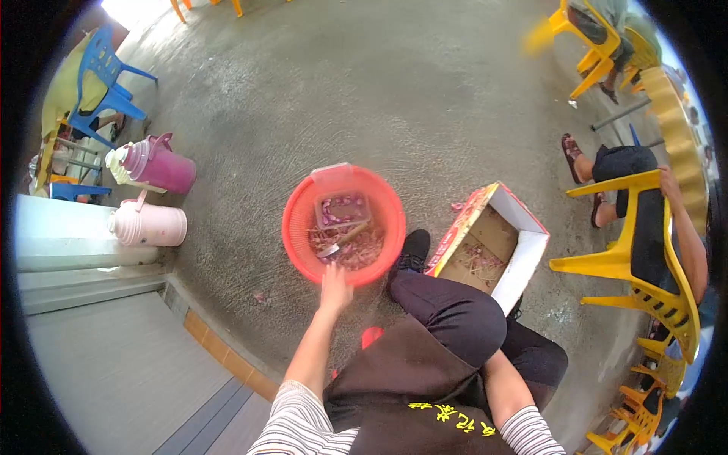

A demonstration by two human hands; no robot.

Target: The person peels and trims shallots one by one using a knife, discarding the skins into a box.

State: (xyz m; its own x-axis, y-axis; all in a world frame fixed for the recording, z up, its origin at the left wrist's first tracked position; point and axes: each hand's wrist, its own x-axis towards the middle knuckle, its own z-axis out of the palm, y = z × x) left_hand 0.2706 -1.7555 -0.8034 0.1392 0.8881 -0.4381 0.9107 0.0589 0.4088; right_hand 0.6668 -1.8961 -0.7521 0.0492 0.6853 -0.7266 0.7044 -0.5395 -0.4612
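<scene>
Looks to me like the step in hand is reaching into the red basket, mid-frame. The left hand is at its near rim, fingers pointing in (can't tell if they're pinching anything). Right hand's hidden behind the leg, so no clue there. The purple pieces sit in a clear tub inside the basket, just beyond a knife-like tool and those fingers. I'd say the next move calls for a careful pinch, clear of the blade.
</scene>
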